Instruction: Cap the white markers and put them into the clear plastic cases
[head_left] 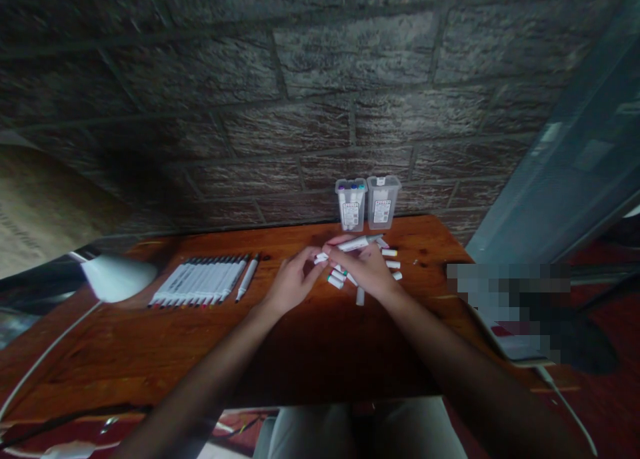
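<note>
Right hand (369, 271): closed around a white marker (355, 244), its grey end pointing up and right, held over the wooden table (200, 342).
Left hand (291, 282): your fingertips pinch a small white piece (321, 257), too blurred to name, near that marker's lower end.
Caps (335, 282): white, some with coloured ends, scattered beneath and beside your right hand.
Marker row (200, 280): laid out left of your left hand.
Clear cases (351, 212): two, upright by the brick wall (310, 92).
</note>
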### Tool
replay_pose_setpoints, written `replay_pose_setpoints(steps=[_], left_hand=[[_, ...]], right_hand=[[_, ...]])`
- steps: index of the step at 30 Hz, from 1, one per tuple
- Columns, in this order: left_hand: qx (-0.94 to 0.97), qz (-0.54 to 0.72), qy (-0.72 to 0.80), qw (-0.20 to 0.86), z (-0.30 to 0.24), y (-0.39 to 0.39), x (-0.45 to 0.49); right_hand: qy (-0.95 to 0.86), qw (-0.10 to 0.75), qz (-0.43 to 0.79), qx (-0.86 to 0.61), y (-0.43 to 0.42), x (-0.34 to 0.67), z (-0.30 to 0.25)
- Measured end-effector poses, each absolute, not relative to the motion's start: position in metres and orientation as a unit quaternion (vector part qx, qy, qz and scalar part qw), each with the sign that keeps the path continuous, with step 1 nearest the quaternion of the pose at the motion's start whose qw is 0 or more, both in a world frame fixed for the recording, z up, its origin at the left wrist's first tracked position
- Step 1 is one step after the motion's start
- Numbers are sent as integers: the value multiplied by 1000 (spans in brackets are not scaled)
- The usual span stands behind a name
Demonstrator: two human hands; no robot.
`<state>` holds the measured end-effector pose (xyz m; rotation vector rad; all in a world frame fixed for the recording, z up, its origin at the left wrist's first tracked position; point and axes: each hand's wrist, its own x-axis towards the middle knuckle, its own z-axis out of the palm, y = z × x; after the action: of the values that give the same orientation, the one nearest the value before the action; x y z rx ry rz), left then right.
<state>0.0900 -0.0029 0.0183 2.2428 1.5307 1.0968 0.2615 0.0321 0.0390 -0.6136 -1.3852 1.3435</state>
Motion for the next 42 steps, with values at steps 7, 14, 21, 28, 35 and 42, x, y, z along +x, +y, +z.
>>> replay_pose_setpoints(steps=[7,14,21,28,35,42], left_hand=[[760,370,521,118,14,-1,90],[756,381,515,134,14,-1,90],[749,397,510,144,13,-3,94],[737,408,517,153,16,-3,92],[739,409,512,156,18,-4,93],[731,409,526,146,18,-3,94]], right_hand=[[-594,519,533,-306,33,264,38],[-568,561,505,-329,37,268,37],[-548,575,496,-352,42,268,33],[-560,563,484,-368,42,268,31],[-548,568,491,-369,41,269,36],[-542,574,490,-369,40,269,37]])
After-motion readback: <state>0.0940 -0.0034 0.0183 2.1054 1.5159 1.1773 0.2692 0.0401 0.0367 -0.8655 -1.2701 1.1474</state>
